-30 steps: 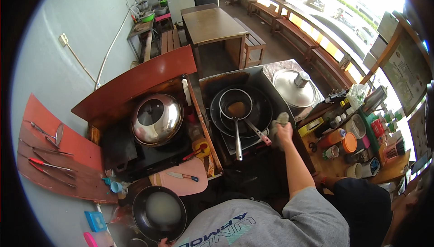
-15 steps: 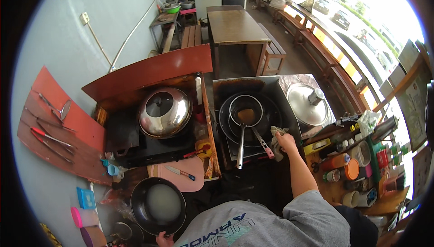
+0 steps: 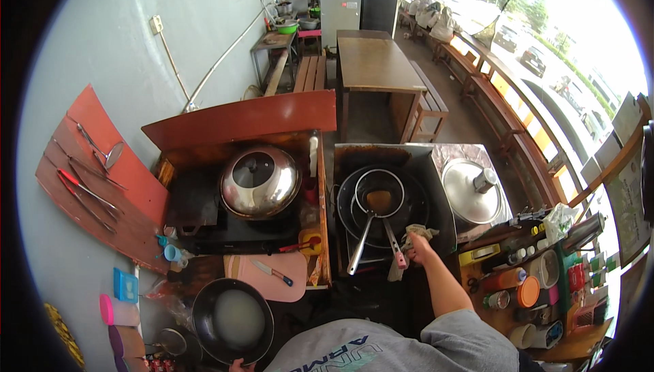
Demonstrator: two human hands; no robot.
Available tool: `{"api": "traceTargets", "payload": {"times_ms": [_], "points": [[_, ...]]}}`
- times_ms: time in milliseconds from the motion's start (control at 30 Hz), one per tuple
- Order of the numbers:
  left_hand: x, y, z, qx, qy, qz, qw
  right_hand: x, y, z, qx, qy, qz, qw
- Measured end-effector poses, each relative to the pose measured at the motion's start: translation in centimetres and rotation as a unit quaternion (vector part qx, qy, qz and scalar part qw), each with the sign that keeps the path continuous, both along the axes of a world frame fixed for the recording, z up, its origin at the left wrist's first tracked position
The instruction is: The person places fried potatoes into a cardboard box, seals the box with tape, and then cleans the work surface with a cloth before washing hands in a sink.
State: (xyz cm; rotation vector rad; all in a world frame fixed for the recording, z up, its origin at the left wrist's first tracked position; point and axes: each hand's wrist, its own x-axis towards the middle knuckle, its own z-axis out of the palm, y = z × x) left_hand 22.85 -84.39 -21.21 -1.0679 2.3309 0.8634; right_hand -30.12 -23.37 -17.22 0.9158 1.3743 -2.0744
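At the lower left, my left hand [image 3: 241, 366] is closed at the near edge of a deep black wok [image 3: 203, 319] with cloudy whitish liquid in it. My right hand [image 3: 419, 249] grips a crumpled, pale cloth [image 3: 394, 273] at the right edge of a large black wok [image 3: 422, 208] on the stove. Over that wok lies a round strainer [image 3: 358, 232] with a long metal handle, above a smaller pan with a pink-tipped handle [image 3: 400, 261]. Something brown shows inside the strainer's ring. The pink tip is close beside the cloth.
Left of the stove, a domed lid [image 3: 272, 191] covers a pan on another burner. A pink cutting board [image 3: 293, 290] bears a knife [image 3: 272, 272]. Another metal lid [image 3: 469, 202] sits at right, beyond a shelf [image 3: 477, 297] of bottles and jars. Tongs hang on a red board [image 3: 129, 232].
The view has tilted up, so everything sits lower in the picture. My right hand and the cloth have come nearer the pink-tipped handle. The wok in my left hand has shifted slightly left.
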Motion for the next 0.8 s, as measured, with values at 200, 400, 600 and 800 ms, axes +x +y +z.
{"api": "traceTargets", "payload": {"times_ms": [200,400,600,800], "points": [[-4.0,4.3,7.1,-0.005,-0.077,0.004,0.997,1.7,-0.4,1.3,0.118,0.024,0.027,0.992],[-1.5,4.1,0.5,0.086,0.205,0.224,0.949,1.4,3.3,0.4,0.051,-0.086,0.140,0.985],[-1.2,5.7,1.2,0.107,0.263,0.333,0.899,0.3,-1.0,-1.2,-0.082,-0.062,-0.050,0.993],[-0.8,6.4,0.4,-0.018,0.344,0.182,0.921,-0.6,1.0,-5.7,-0.089,0.047,0.028,0.995]]}}
